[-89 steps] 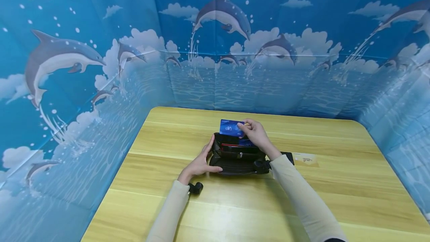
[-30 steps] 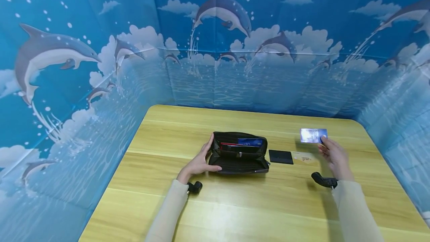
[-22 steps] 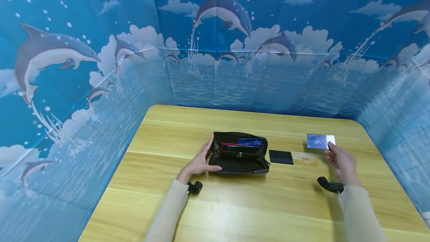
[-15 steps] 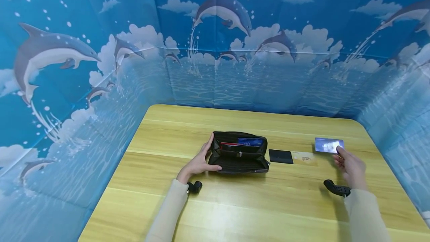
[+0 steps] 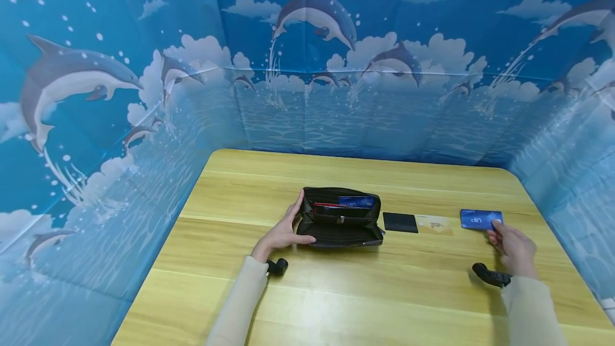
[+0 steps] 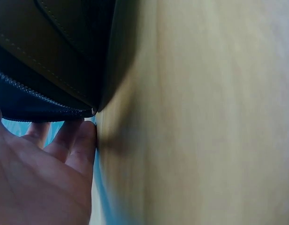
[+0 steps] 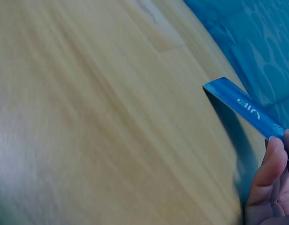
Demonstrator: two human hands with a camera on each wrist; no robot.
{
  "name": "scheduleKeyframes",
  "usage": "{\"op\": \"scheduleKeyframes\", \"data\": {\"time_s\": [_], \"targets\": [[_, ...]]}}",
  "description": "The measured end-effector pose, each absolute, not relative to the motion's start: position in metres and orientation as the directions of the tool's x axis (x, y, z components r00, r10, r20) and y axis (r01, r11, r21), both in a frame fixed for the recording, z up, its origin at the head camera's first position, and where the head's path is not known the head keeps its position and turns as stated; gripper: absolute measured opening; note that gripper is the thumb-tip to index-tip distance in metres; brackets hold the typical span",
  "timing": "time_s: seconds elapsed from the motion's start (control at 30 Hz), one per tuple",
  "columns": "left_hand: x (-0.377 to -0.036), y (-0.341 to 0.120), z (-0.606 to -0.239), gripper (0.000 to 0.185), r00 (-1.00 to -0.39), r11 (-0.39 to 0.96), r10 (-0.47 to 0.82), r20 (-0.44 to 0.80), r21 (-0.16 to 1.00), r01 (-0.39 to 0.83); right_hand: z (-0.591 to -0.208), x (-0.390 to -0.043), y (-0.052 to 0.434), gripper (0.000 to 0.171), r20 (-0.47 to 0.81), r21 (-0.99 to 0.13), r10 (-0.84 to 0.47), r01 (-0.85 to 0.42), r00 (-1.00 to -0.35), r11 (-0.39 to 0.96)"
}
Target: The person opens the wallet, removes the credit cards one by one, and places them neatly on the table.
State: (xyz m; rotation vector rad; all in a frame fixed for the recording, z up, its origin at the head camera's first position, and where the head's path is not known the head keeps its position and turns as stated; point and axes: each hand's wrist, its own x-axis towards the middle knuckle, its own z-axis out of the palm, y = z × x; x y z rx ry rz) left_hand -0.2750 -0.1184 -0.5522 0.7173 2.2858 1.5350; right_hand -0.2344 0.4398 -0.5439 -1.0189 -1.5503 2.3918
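A black zip wallet point(image 5: 339, 218) lies open on the wooden table point(image 5: 336, 292), with a blue card and a red card showing in its far pocket. My left hand point(image 5: 283, 231) holds the wallet's left end point(image 6: 50, 61), thumb at the front and fingers behind. My right hand point(image 5: 514, 244) pinches a blue VIP card point(image 5: 480, 219) by its near right corner, low over the table at the far right. In the right wrist view the blue VIP card point(image 7: 243, 108) stands edge-on just above the wood, with a fingertip point(image 7: 271, 159) on its end.
A black card point(image 5: 400, 222) and a pale tan card point(image 5: 434, 225) lie side by side on the table, between the wallet and the blue card. Blue dolphin-print sheeting point(image 5: 307, 68) walls the table on the left, back and right.
My right hand drew the blue VIP card out of the wallet, carried it right past the two lying cards and lowered it toward the table. The left hand stayed on the wallet.
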Motion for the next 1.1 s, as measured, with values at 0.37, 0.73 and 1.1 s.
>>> {"op": "scheduleKeyframes", "data": {"time_s": [0.37, 0.73, 1.1], "targets": [[-0.281, -0.119, -0.573, 0.117, -0.850, 0.298, 0.525, 0.034, 0.929, 0.221, -0.551, -0.227, 0.443, 0.018, -0.511, -0.859, 0.535, 0.427, -0.673, -0.282], [-0.281, -0.119, -0.575, 0.117, -0.848, 0.310, 0.529, 0.037, 0.922, 0.233, -0.554, -0.221, 0.436, 0.018, -0.476, -0.874, 0.558, 0.435, -0.680, -0.215], [-0.285, -0.118, -0.573, 0.117, -0.845, 0.286, 0.533, 0.041, 0.931, 0.226, -0.552, -0.228, 0.432, 0.024, -0.377, -0.895, 0.597, 0.445, -0.708, -0.037]]}}
